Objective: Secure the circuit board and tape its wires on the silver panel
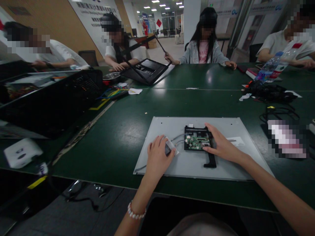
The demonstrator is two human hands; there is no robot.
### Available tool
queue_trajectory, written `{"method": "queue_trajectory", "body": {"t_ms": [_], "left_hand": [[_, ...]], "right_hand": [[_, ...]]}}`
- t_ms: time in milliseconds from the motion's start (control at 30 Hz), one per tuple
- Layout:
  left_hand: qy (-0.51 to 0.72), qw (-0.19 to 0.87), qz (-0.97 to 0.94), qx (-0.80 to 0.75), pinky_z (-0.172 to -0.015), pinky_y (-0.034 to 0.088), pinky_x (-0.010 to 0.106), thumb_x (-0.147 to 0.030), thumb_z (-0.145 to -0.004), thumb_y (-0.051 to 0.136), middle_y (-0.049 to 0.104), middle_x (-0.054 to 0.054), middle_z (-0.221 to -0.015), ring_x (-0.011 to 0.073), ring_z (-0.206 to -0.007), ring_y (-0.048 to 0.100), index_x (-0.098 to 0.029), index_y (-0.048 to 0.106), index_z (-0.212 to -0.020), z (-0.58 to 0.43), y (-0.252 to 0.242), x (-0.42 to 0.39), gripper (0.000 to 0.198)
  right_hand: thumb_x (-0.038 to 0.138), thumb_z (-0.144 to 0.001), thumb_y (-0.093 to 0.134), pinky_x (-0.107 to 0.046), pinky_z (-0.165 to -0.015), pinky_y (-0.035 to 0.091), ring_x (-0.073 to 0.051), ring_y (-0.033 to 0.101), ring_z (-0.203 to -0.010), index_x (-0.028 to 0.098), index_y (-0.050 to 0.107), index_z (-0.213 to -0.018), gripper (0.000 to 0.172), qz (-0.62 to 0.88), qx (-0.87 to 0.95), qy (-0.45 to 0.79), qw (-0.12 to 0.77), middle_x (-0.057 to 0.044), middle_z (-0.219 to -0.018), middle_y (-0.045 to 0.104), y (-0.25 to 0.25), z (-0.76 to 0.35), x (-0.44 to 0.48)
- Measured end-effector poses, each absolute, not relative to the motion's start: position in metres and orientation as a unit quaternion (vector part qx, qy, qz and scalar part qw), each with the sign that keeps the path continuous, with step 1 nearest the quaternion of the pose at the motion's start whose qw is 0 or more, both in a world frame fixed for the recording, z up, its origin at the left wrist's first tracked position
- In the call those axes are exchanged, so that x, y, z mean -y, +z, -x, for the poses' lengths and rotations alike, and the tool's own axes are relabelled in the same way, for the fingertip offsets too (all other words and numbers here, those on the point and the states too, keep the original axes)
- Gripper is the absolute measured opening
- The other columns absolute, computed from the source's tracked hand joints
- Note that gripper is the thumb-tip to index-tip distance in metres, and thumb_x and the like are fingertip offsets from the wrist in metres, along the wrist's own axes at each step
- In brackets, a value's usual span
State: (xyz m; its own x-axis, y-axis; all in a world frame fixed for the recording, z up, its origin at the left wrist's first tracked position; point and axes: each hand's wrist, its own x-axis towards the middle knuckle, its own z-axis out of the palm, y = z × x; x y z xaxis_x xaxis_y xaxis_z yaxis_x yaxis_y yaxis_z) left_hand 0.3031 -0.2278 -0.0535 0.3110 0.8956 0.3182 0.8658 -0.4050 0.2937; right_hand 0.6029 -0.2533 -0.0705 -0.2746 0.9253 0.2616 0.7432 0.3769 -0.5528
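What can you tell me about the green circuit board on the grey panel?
The circuit board is small, green and rectangular, dotted with silvery parts too small to make out. It lies flat inside a black bracket near the middle of the grey panel. Thin pale wires run from its left edge toward the left hand. The right hand rests against the bracket's right side, thumb at its lower edge.

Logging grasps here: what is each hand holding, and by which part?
Right hand grips the black frame of the circuit board at its right edge. Left hand rests on a small dark piece; a grip cannot be told.
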Motion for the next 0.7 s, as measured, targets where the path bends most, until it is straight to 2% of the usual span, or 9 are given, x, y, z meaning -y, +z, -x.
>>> {"method": "queue_trajectory", "body": {"t_ms": [300,567,700], "left_hand": [[0.254,0.049,-0.801,-0.54,-0.107,0.039,0.054,-0.033,-0.09,0.056,0.055,0.017,-0.136,0.0323,-0.132,0.047,-0.017,0.055,-0.119,-0.301,-0.053,0.228,0.033],[0.344,0.065,-0.765,-0.54,-0.109,0.041,0.051,-0.029,-0.093,0.052,0.055,0.016,-0.134,0.0285,-0.127,0.051,-0.018,0.054,-0.121,-0.3,-0.046,0.228,0.03],[0.378,0.057,-0.751,-0.539,-0.11,0.041,0.049,-0.028,-0.094,0.051,0.056,0.014,-0.131,0.0271,-0.126,0.052,-0.019,0.054,-0.12,-0.297,-0.044,0.229,0.028]], "right_hand": [[0.042,-0.099,0.041,-0.054,-0.12,0.026,-0.029,0.03,-0.146,0.031,0.009,-0.157,0.067,0.554,0.751,0.165,0.318,-0.01,-0.16,0.028,-0.067,-0.603,0.251],[0.053,-0.097,0.042,-0.055,-0.116,0.03,-0.032,0.035,-0.144,0.027,0.019,-0.156,0.068,0.662,0.651,0.175,0.328,-0.014,-0.156,0.036,-0.05,-0.642,0.259],[0.058,-0.097,0.038,-0.06,-0.109,0.038,-0.036,0.044,-0.137,0.026,0.018,-0.156,0.071,0.735,0.564,0.177,0.332,-0.016,-0.153,0.041,-0.049,-0.674,0.285]]}}
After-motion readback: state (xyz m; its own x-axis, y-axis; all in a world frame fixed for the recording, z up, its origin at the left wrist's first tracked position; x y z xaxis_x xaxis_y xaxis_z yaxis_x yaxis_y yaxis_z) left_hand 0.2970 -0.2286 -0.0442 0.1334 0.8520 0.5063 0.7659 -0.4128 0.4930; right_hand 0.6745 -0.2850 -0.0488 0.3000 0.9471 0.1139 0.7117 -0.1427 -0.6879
